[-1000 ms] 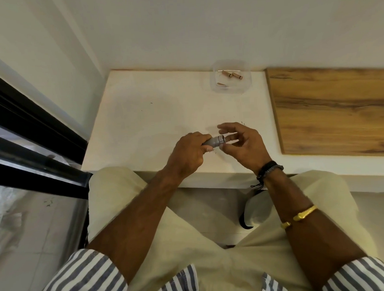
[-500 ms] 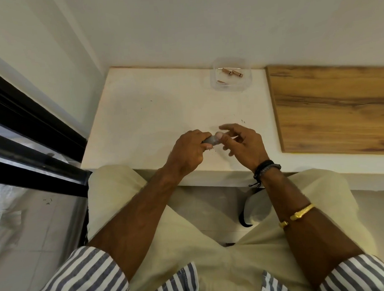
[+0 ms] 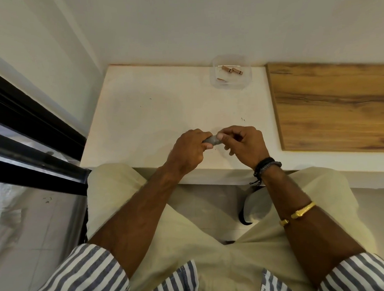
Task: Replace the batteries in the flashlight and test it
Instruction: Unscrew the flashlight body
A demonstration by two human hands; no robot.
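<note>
A small grey flashlight (image 3: 212,140) is held above the front part of the white table (image 3: 155,116). My left hand (image 3: 190,151) is wrapped around its body, hiding most of it. My right hand (image 3: 244,143) pinches the flashlight's right end between thumb and fingers, so that end is covered. Only a short grey stretch shows between the two hands. A clear plastic container (image 3: 230,72) at the back of the table holds three copper-coloured batteries (image 3: 231,70).
A wooden board (image 3: 333,105) covers the surface to the right of the white table. A wall runs behind the table. A black window frame (image 3: 31,133) lies to the left. My knees sit under the table's front edge.
My right hand has closed in on the flashlight's end, so less of the grey body shows than a second ago. Both hands stay at the same spot above the table.
</note>
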